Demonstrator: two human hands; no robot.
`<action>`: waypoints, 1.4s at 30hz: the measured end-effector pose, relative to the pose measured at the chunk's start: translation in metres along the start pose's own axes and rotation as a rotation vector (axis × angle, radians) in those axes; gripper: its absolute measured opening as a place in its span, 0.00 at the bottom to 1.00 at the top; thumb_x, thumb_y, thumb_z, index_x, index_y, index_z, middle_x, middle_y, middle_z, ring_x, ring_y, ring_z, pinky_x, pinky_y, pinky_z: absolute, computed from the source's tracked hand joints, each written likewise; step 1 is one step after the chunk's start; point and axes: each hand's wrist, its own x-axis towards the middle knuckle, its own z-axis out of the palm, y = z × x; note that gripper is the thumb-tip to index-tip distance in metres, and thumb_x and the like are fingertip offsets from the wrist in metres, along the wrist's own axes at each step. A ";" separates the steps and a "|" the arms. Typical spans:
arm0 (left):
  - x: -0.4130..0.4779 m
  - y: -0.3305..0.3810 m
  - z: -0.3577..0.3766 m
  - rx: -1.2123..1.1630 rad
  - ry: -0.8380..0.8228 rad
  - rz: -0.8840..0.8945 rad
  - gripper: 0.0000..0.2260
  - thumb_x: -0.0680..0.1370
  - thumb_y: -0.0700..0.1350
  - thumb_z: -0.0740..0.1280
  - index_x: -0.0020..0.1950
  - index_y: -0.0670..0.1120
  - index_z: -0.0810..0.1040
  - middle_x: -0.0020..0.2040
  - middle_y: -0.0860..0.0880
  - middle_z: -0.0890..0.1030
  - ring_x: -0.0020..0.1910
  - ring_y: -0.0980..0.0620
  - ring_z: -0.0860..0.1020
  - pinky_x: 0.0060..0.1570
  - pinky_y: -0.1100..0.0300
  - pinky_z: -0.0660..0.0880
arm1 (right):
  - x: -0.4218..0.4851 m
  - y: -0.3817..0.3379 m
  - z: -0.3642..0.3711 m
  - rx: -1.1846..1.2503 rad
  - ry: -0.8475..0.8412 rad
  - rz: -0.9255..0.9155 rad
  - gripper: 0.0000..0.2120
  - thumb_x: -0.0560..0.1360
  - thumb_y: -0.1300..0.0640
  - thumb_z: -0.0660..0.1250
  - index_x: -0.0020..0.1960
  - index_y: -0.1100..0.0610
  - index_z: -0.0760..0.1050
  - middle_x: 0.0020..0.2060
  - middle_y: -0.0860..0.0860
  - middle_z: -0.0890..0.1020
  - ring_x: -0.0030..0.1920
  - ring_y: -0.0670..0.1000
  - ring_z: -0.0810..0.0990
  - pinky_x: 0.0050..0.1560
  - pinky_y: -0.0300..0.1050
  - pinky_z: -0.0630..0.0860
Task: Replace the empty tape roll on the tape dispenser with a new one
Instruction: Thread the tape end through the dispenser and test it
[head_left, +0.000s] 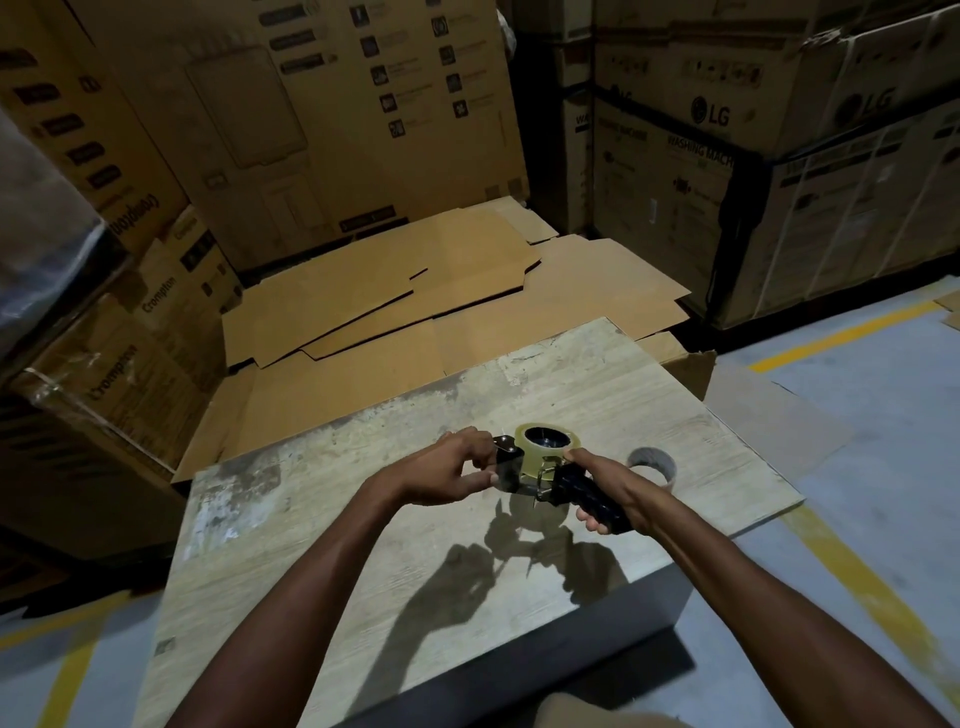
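We hold the tape dispenser (569, 483) up over the table (363, 519) with both hands. Our right hand (610, 491) is wrapped around its black handle, with the fingers curled tight under it. Our left hand (454, 470) pinches the black front end of the dispenser. Its fingers are bent in and the thumb is close to them. A new tape roll (535, 464), shiny and yellowish, sits on the dispenser between our two hands. The empty roll (669, 474), just a bare ring, sits on the table a little to the right of our right hand. The dark shadow of our hands and the dispenser falls on the table below them. Flat cardboard sheets (415, 312) lie past the table. Big cardboard boxes (311, 130) are stacked behind them.
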 end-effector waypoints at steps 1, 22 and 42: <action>-0.003 0.000 -0.004 -0.021 0.012 0.004 0.08 0.82 0.48 0.67 0.44 0.49 0.75 0.46 0.53 0.76 0.50 0.54 0.72 0.52 0.58 0.71 | 0.003 0.002 -0.001 0.006 0.010 0.006 0.33 0.82 0.34 0.56 0.51 0.65 0.79 0.29 0.58 0.78 0.25 0.53 0.75 0.25 0.41 0.71; -0.011 -0.050 -0.002 -0.054 -0.222 -0.347 0.07 0.82 0.52 0.68 0.49 0.50 0.80 0.51 0.52 0.81 0.51 0.50 0.79 0.54 0.49 0.77 | 0.016 0.042 -0.009 0.005 -0.221 0.114 0.22 0.77 0.44 0.74 0.49 0.63 0.75 0.28 0.54 0.77 0.21 0.47 0.75 0.20 0.37 0.73; 0.011 -0.062 0.081 -0.093 0.076 -0.462 0.07 0.82 0.46 0.68 0.45 0.47 0.78 0.38 0.56 0.79 0.35 0.56 0.75 0.35 0.58 0.69 | 0.028 0.058 -0.003 -0.206 -0.207 0.168 0.30 0.73 0.30 0.69 0.50 0.59 0.74 0.27 0.49 0.78 0.23 0.44 0.76 0.24 0.36 0.74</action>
